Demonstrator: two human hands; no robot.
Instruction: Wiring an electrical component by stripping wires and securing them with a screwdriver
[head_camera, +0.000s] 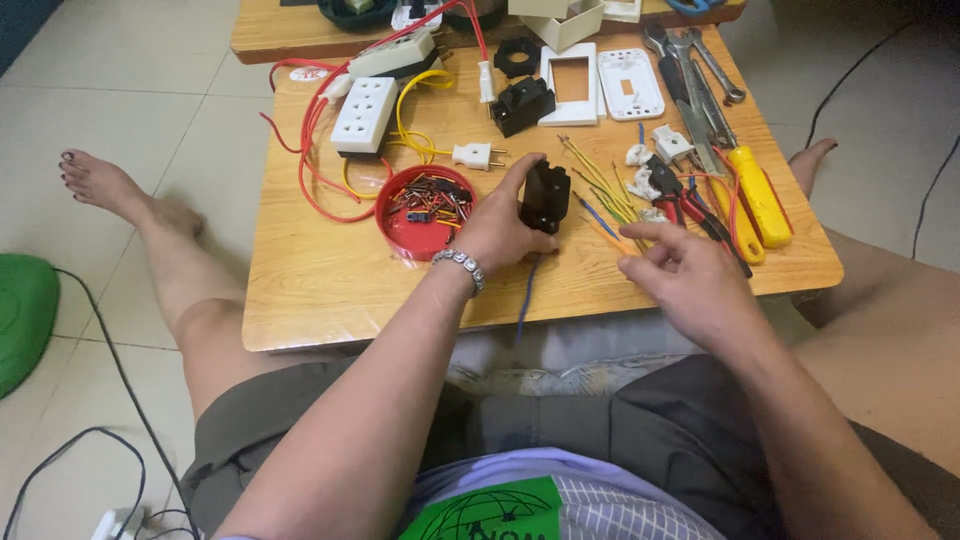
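Left hand grips black socket | right hand touching wires

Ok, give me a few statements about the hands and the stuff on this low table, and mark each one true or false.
1. The left hand grips a black socket block. True.
2. The right hand holds the yellow-handled screwdriver. False: the screwdriver lies on the table; the fingers are at loose wire pieces.
3. The red round lid holds small bits. True.
4. The white multi-socket block sits right of the wrenches. False: it is to their left.
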